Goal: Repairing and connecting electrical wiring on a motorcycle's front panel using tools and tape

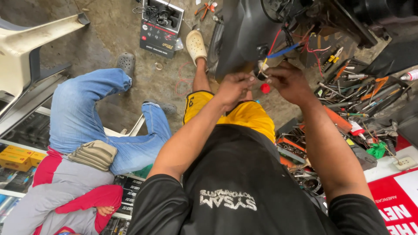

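I see both hands raised to a small round fitting [261,71] that hangs just under the dark, glossy scooter body panel [244,35]. My left hand [233,87] is pinched shut on the fitting's left edge, fingertips bunched tight. My right hand [287,80] closes on its right side, thumb and fingers curled around it. The fitting looks pale and ring-shaped with a dark middle, though the fingers hide most of it. A smooth red round cap [264,88] sits just below it, between the two hands.

Thin plastic-sheathed wires [283,51] run up from the fitting into the panel: one blue, one yellow, several red, loosely tangled. The panel is hard, curved plastic and it blocks my view of where the wires end.

Right of the panel, a heap of metal hand tools [357,93] lies spread out, with pliers, screwdrivers and orange handles mixed in. Left of the panel, a black printed box [160,26] rests on the rough concrete floor [109,30]. Further left, another person in worn blue jeans [100,117] sits close by, a grey perforated clog [126,63] on one foot. My own cream clog [196,45] sits at the panel's left edge.
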